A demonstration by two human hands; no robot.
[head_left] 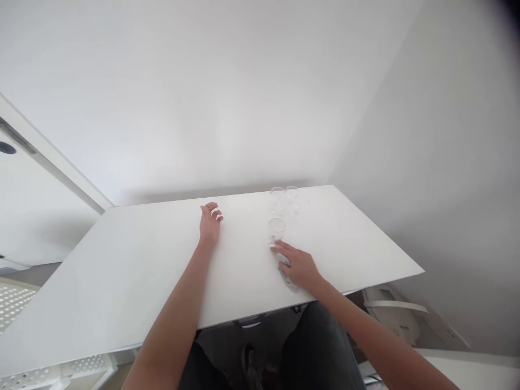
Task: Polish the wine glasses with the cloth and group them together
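Note:
Two clear glasses, one on the left and one on the right, stand side by side near the back edge of the white table. Closer to me is another clear glass. My right hand is at the base of this nearer glass, fingers stretched toward it. Under that hand lies a clear object, partly hidden by the palm. My left hand rests on the table left of the glasses, fingers loosely curled and apart, holding nothing.
A white wall rises behind the table, and a grey-white wall stands at the right. Below the table's right side is a white appliance. White perforated racks show at the lower left. My legs are under the front edge.

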